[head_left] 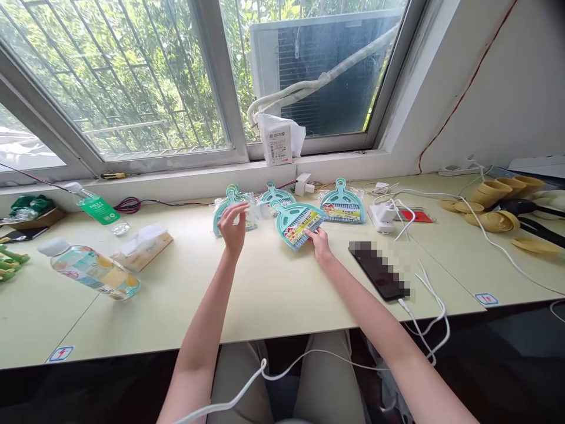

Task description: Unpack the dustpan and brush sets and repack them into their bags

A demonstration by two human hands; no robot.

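Observation:
A teal mini dustpan and brush set (295, 219) with a yellow label is tilted above the table. My right hand (321, 242) grips its lower right edge, the bristle side. To its left, my left hand (232, 228) is raised with curved fingers apart, and nothing shows in it. Behind the left hand lies another teal dustpan set (218, 215) in clear plastic, partly hidden by the fingers. A further wrapped set (274, 194) lies behind the held one, partly covered. One more set (342, 203) in plastic lies to the right.
A black phone (382, 274) with a white cable lies beside my right forearm. White chargers (382, 217) sit behind it. At left are two bottles (99, 209) (95, 271) and a tissue pack (143, 247). Yellow-brown cups (489, 193) stand far right. A tissue box (278, 144) is on the sill.

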